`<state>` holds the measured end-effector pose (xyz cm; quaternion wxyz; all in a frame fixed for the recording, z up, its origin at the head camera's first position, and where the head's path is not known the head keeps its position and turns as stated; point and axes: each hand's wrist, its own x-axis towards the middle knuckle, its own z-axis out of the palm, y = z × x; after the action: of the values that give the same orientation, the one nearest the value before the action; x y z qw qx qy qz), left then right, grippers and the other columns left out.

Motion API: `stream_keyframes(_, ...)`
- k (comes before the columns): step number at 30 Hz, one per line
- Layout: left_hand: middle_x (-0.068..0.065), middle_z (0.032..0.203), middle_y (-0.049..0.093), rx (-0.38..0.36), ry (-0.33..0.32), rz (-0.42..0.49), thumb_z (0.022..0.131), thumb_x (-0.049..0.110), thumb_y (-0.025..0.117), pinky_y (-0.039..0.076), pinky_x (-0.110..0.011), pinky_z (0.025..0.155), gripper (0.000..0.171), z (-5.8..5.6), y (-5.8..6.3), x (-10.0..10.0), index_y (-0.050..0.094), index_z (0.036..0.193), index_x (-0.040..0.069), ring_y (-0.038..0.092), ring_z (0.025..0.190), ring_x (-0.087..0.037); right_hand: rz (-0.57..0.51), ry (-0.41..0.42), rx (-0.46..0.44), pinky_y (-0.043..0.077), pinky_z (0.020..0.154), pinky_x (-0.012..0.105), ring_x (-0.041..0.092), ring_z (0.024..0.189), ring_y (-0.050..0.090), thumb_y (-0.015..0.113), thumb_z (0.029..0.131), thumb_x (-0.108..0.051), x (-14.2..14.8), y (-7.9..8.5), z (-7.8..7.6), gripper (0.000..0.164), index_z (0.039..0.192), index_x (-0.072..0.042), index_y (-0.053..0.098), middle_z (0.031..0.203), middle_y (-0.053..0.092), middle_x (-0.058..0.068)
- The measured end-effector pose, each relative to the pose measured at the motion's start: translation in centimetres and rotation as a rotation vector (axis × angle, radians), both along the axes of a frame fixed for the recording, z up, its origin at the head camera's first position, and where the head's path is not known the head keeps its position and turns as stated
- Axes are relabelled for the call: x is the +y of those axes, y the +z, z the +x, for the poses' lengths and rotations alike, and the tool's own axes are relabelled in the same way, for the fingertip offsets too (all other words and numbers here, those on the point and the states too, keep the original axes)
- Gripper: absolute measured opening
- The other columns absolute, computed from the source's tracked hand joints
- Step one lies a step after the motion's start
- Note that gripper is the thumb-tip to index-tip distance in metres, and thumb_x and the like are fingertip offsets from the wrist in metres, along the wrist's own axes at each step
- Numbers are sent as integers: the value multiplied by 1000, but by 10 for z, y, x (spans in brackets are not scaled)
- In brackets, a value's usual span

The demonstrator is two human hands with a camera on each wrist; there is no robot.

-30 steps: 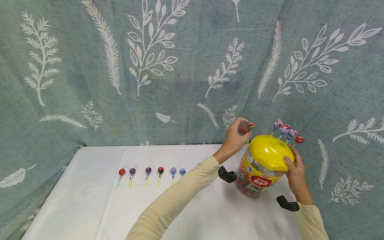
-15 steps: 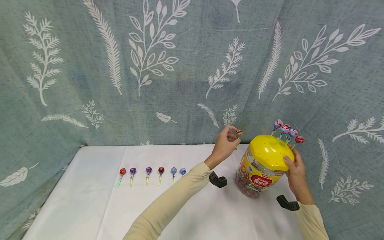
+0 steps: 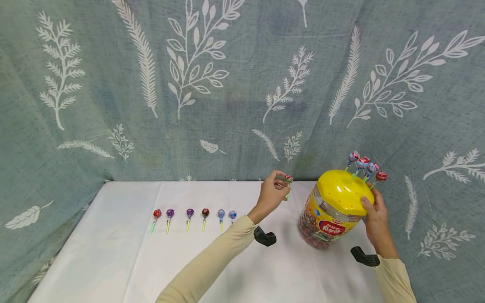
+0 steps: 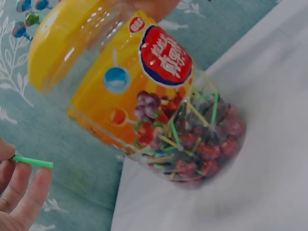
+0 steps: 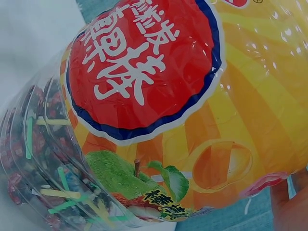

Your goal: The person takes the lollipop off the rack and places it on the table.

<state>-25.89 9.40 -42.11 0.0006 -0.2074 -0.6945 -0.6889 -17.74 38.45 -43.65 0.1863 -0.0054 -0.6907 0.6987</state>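
Between thumb and fingers my left hand [image 3: 270, 194] pinches a lollipop [image 3: 289, 179] with a red and green wrapper, held upright left of the jar. Its green stick [image 4: 33, 161] shows in the left wrist view. My right hand [image 3: 377, 221] grips the yellow lid [image 3: 341, 191] of a clear plastic jar [image 3: 322, 223], thumb on the lid's edge. The jar leans to the right. Several wrapped lollipops [image 3: 363, 163] stand with their sticks in the lid's small holes. Inside the jar's lower part lie many more lollipops [image 4: 209, 154].
A spaced row of several lollipops lies on the white tablecloth [image 3: 113, 244], among them a red one [image 3: 156, 213], a purple one [image 3: 190, 213] and a blue one [image 3: 221, 213]. A leaf-patterned grey-green curtain [image 3: 235, 105] hangs behind the table and at both sides.
My left hand has moved left and down, away from the lid, carrying the red and green lollipop. The right hand keeps its hold on the lid, and the jar stays where it was.
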Motion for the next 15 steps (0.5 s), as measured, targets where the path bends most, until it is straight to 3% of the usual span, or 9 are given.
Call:
stream_keyframes(5, -24, 94, 61, -40, 24, -8, 86, -5, 62, 57, -40, 61, 34, 9, -2, -11, 52, 119, -5, 64, 81, -36, -1, 0, 0, 45, 87, 13, 8, 108, 51, 45, 100, -18, -2, 0, 1, 51, 147, -16, 26, 131, 44, -4)
stream_keyframes(11, -28, 92, 61, -64, 57, -4, 84, -7, 62, 57, -44, 60, 34, 13, -14, -19, 52, 116, -8, 64, 80, -41, -13, -6, 7, 44, 87, 13, 8, 106, 51, 46, 99, -18, -3, 2, 2, 53, 147, -15, 25, 130, 44, -3)
stream_keyframes(15, -20, 88, 62, -88, 95, -9, 83, -6, 64, 57, -37, 56, 35, 3, -47, -20, 53, 116, -3, 66, 76, -36, -18, -2, -5, 45, 86, 13, 9, 105, 51, 47, 99, -19, -4, 2, 2, 52, 147, -16, 27, 130, 44, -2)
